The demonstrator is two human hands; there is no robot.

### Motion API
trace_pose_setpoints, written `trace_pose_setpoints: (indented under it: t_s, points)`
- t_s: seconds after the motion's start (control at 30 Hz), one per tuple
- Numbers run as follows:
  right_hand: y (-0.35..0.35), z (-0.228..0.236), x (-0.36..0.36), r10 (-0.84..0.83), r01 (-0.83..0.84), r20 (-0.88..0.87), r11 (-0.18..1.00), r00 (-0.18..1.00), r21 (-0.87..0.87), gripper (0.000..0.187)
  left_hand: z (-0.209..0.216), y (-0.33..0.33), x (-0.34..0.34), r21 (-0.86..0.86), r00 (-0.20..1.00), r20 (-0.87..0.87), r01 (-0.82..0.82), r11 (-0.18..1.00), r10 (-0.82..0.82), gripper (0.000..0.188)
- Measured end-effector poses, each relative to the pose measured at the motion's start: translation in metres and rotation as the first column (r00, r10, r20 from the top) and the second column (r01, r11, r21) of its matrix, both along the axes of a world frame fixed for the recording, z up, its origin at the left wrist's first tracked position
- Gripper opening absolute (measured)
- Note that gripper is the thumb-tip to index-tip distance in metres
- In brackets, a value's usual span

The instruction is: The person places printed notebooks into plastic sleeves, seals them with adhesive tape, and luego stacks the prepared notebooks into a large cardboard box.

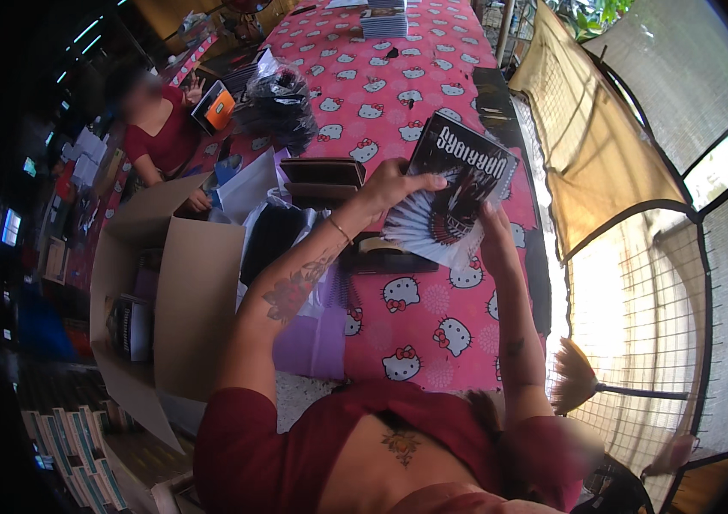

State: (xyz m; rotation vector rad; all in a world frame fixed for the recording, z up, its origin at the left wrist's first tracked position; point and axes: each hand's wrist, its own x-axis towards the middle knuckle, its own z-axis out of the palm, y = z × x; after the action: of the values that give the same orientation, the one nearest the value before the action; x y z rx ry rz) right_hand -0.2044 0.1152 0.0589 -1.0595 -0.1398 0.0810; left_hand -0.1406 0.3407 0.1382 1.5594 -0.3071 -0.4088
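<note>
Head view: long tabletop under a pink cartoon-cat patterned cloth runs away from the person. Big open brown cardboard box stands off its left edge, with book spines visible inside. Black plastic bags heaped further up near the left edge, likely parked clear of the working area. Stack of dark flat books lies mid-tabletop beside the left forearm.

Glossy black-and-white book in clear wrap is lifted off the tabletop near the right edge and tilted toward the face, apparently for inspection or to handle the wrap. Left hand grips its left edge, fingers clenched over the top, thumb behind. Right hand supports from underneath at the lower right corner, mostly hidden by the book; grasping, it seems. Another person in a red top sits far left. Straw broom leans off the right edge.
</note>
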Motion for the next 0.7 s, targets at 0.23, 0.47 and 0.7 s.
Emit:
trace_pose_setpoints:
  t_s: [0.23,0.47,0.7]
  points:
    - [0.060,0.001,0.207,0.358,-0.307,-0.155,0.910,0.921,0.278,0.046,0.025,0.067,0.122,0.434,0.864,0.356,-0.490,0.756,0.356,0.064]
    - [0.105,-0.098,0.371,0.436,-0.404,-0.137,0.890,0.889,0.213,0.045,0.166,0.185,-0.002,0.478,0.517,0.855,-0.759,0.443,-0.037,0.042]
    - [0.100,-0.158,0.433,0.178,-0.377,-0.426,0.811,0.887,-0.447,0.066,0.152,0.312,-0.177,0.573,0.552,0.741,-0.817,0.068,0.383,0.030]
